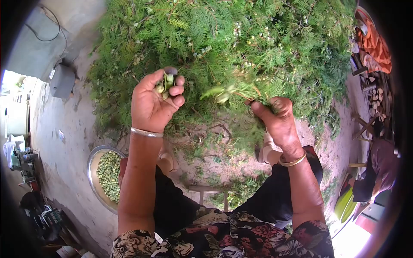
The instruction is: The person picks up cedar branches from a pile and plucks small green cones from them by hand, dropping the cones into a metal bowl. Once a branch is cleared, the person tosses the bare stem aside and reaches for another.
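Note:
My left hand (150, 101), palm up, has its fingers curled round several small green cones (165, 88). Opposite it, my right hand (277, 118) pinches the stem of a conifer sprig (230, 91), which points left and is blurred by motion. A gap separates the sprig from my left hand. Both hands are over the near edge of a large heap of green conifer branches (202, 38), where pale cones show among the leaves. Beside my left forearm, a metal basin (93, 180) on the floor holds many picked green cones (108, 174).
Loose twigs and leaf bits lie on the concrete floor (73, 150) between my feet. A grey container (62, 81) stands to the left. Stacked firewood (377, 103) and an orange cloth (375, 47) are at the right. Part of a wooden stool (208, 189) shows between my legs.

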